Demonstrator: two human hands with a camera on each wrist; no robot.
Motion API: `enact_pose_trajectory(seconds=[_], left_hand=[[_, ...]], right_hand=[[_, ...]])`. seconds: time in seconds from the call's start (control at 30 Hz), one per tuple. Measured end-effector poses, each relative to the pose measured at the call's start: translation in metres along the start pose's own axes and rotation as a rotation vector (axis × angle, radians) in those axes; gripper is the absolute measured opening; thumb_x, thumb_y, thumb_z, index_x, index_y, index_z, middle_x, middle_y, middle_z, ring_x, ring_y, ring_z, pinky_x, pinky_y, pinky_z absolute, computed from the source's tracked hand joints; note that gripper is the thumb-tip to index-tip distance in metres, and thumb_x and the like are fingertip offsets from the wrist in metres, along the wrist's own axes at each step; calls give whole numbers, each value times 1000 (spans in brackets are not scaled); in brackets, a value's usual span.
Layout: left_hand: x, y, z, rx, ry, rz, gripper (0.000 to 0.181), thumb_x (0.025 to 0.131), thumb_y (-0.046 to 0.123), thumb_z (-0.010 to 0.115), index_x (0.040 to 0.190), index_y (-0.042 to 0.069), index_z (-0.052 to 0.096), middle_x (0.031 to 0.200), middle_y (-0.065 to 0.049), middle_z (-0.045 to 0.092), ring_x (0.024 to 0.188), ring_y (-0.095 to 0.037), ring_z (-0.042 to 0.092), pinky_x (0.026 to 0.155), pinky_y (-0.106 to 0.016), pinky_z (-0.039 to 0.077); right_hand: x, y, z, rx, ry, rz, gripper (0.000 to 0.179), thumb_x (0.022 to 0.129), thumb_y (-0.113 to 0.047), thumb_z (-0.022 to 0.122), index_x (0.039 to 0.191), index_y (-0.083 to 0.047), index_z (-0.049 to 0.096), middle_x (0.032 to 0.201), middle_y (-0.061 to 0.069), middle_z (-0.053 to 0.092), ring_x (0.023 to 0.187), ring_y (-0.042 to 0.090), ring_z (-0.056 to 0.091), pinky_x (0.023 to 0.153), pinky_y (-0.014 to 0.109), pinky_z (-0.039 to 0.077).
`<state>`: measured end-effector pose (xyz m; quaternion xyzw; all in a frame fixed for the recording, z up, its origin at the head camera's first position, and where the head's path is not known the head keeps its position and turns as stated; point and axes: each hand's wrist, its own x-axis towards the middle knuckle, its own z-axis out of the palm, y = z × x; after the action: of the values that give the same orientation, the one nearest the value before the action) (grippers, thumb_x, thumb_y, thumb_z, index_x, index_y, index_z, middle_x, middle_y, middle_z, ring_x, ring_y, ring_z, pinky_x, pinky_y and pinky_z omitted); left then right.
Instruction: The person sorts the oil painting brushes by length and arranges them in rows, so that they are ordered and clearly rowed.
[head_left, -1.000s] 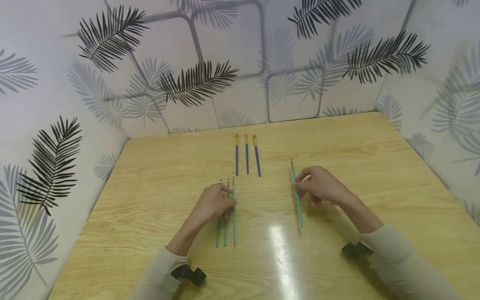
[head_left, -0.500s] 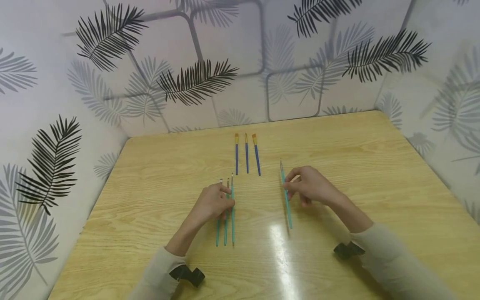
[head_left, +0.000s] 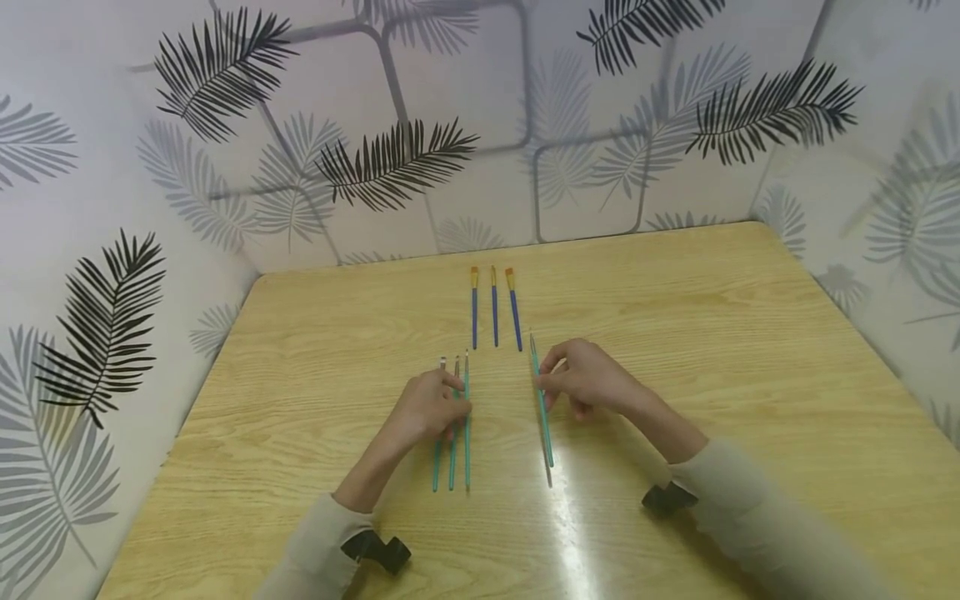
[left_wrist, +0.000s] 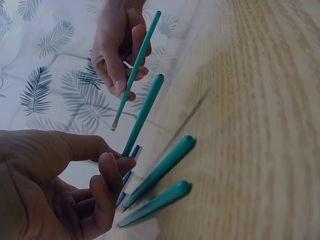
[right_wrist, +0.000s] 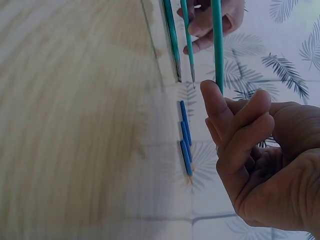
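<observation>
My left hand [head_left: 431, 407] pinches a thin teal paintbrush [head_left: 467, 454] between thumb and index finger. In the left wrist view this paintbrush [left_wrist: 144, 115] is raised off the table. Two more teal paintbrushes, a middle one [head_left: 452, 471] and a left one [head_left: 436, 471], lie beneath the left hand, which hides their middles. To the right, my right hand [head_left: 588, 377] pinches another teal paintbrush [head_left: 544, 421] by thumb and fingertips. It hangs just above the table, bristles pointing away, its shadow beside the handle end. The right wrist view shows its handle [right_wrist: 217, 47] rising from the fingertips.
Three blue paintbrushes, a left [head_left: 474, 321], a middle [head_left: 495, 321] and a right one [head_left: 515, 321], lie farther back, bristles toward the wall. The wooden table [head_left: 720, 333] meets a leaf-patterned wall [head_left: 480, 200] at its back edge.
My right hand has moved left with its teal paintbrush, coming closer to the left hand. The left hand and its paintbrush have stayed almost in place.
</observation>
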<state>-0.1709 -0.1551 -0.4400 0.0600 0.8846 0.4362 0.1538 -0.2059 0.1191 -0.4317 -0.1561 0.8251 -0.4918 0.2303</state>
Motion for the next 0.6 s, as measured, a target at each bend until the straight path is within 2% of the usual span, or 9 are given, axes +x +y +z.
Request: enact_pose_trajectory(seconds=[0.33, 0.6], left_hand=[[5, -1, 3, 2, -10, -21, 41, 90, 4, 65, 128, -11, 60, 55, -9, 64, 40, -12, 51, 40, -18, 32], [6, -1, 5, 15, -18, -38, 40, 91, 4, 66, 127, -12, 61, 58, -7, 65, 43, -13, 58, 42, -18, 39]], right_hand=[[13, -7, 20, -12, -43, -34, 16, 100, -14, 67, 103, 2, 65, 76, 14, 75, 34, 7, 46, 38, 23, 41], [19, -13, 32, -20, -60, -11, 12, 99, -11, 68, 98, 0, 66, 74, 11, 75, 34, 7, 44, 38, 22, 41]])
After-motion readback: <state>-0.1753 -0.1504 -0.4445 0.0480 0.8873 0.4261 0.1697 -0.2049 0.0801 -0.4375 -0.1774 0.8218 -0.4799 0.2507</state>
